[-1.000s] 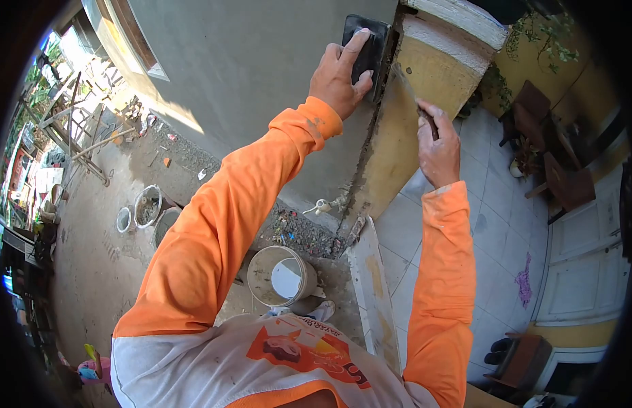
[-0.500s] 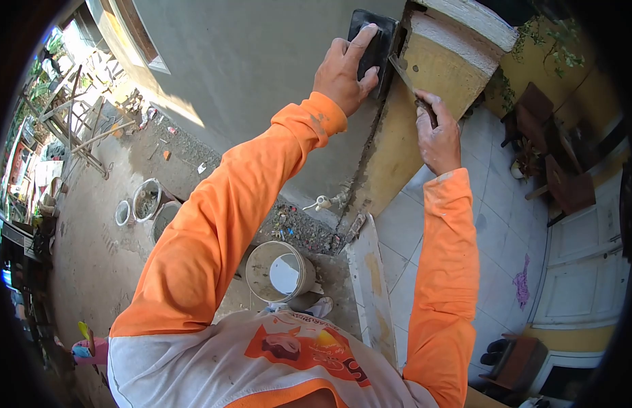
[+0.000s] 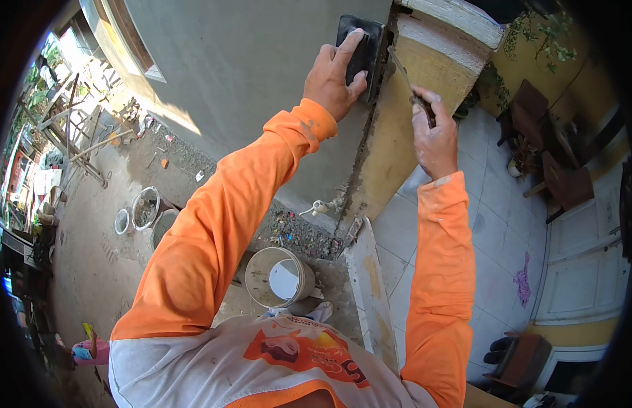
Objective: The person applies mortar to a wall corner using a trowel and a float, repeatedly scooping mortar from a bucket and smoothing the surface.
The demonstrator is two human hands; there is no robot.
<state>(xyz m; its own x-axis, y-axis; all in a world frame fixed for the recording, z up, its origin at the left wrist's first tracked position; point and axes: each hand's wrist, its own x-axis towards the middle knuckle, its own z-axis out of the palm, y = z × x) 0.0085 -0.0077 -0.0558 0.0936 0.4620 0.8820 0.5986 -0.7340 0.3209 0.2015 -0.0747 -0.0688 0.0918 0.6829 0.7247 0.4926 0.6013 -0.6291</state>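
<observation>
My left hand (image 3: 335, 75) presses a dark rectangular float (image 3: 365, 47) flat against the grey plastered wall (image 3: 254, 75), right at its corner edge. My right hand (image 3: 433, 136) grips the handle of a trowel (image 3: 404, 78) whose blade points up into the gap between the float and the yellow wall face (image 3: 424, 81). Both arms wear orange sleeves.
Below stands a white bucket (image 3: 280, 277) beside a pale plank (image 3: 371, 292) leaning at the wall corner. A tap (image 3: 320, 206) juts from the wall base. More buckets (image 3: 144, 207) sit at left on bare ground. Wooden chairs (image 3: 554, 170) and white doors (image 3: 588, 265) are on the tiled right side.
Both hands have stayed at the wall corner. The float slid slightly along the corner, and the trowel blade has shifted a little beside it.
</observation>
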